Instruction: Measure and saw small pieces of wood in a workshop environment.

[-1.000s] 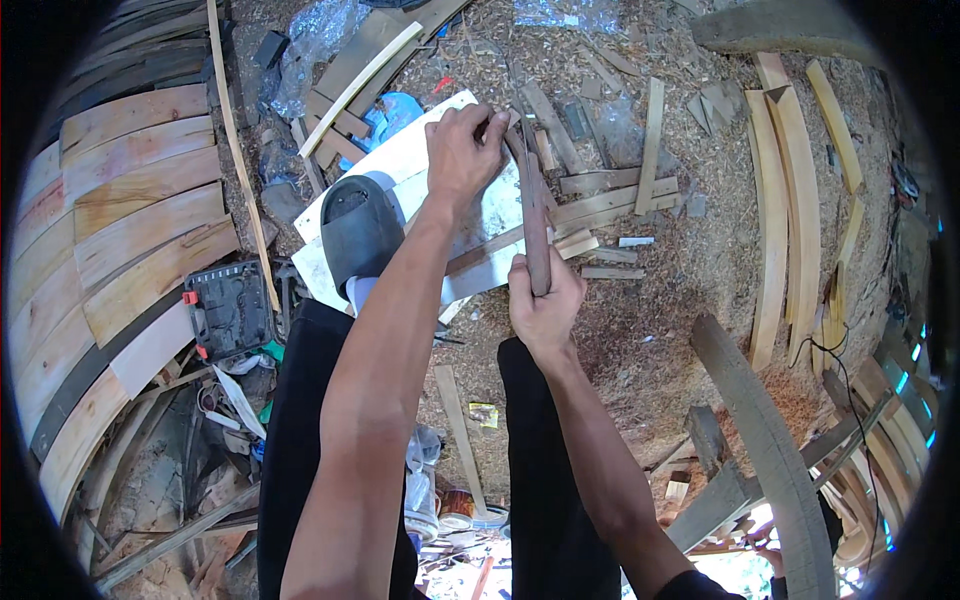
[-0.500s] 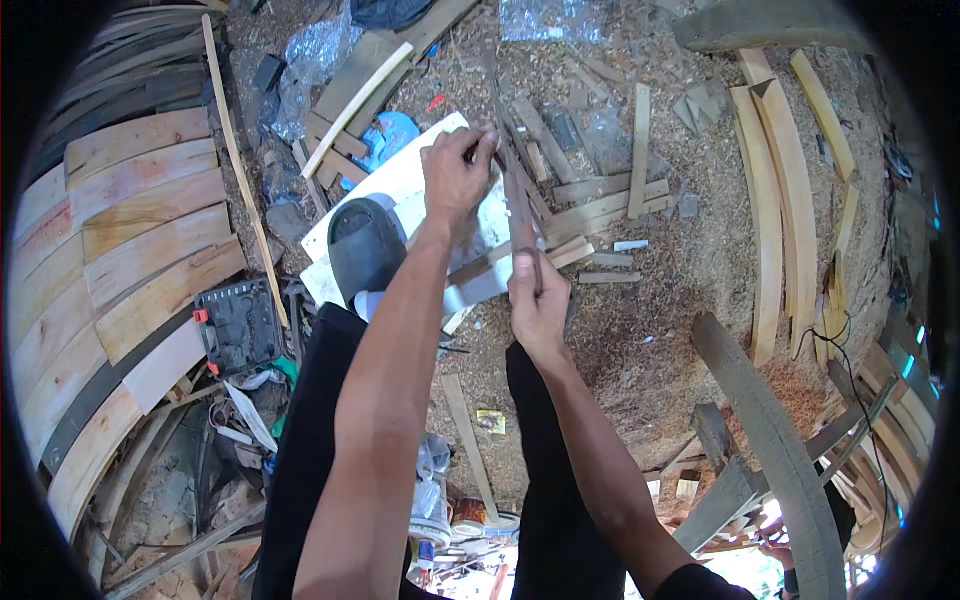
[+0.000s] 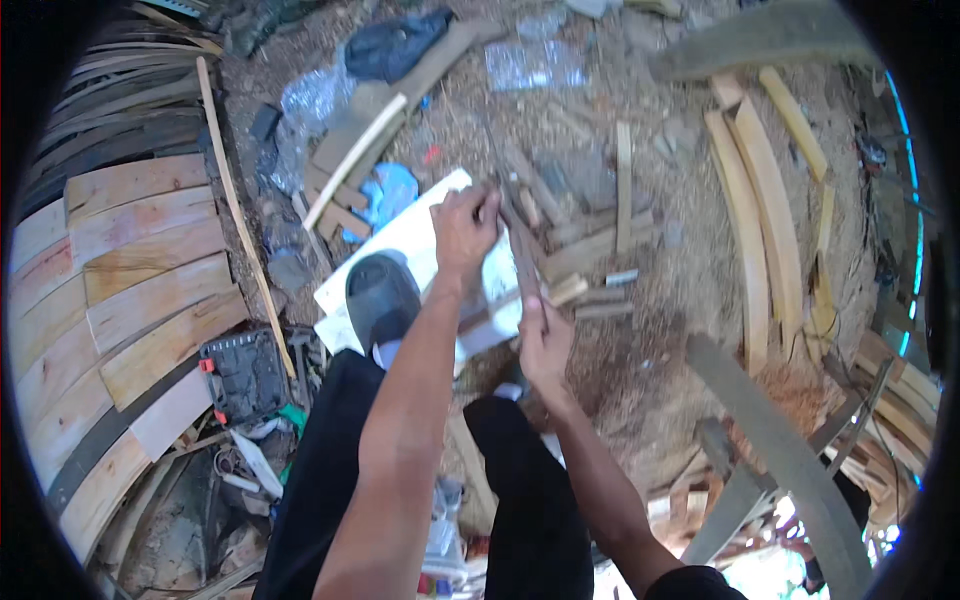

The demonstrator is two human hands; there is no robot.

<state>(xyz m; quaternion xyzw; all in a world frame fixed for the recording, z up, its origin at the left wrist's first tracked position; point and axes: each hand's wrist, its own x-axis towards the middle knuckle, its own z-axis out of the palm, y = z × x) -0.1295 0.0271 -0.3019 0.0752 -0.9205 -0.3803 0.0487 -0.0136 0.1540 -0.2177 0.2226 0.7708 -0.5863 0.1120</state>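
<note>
Person stands w/ both bare hands out in front, gripping one narrow dark wooden strip (image 3: 524,262) betw. them. Strip is long, thin, dull brown-grey, darker than the pale planks around; it runs roughly up-down in the picture, slightly tilted, upper end leaning left. Left hand (image 3: 464,228) is at the upper end, fingers curled shut around it, knuckles up, thumb side toward the strip. Right hand (image 3: 543,345) is lower down, fingers wrapped closed on the bottom part of the strip, so only the mid stretch betw. the two hands shows; lower tip hidden in the fist. Strip is held above the ground, over the edge of a white sheet (image 3: 420,240) lying on the sawdust floor (image 3: 670,330). A foot in a dark grey shoe (image 3: 381,298) stands on that sheet, just left of the left forearm; black trouser legs fill the lower middle. Right of the hands, a scatter of short offcuts (image 3: 590,240) lies on the sawdust, some touching the sheet's edge. Far right: curved pale planks (image 3: 748,230) side by side, & a long grey plank (image 3: 790,460) slanting toward the lower right. Left side: stack of wide curved light boards (image 3: 130,290), w/ a thin pale lath (image 3: 240,215) lying along their edge. Near the left leg sits a black power tool w/ red bits (image 3: 245,375). Blue plastic scrap (image 3: 390,190) lies above the sheet.
</note>
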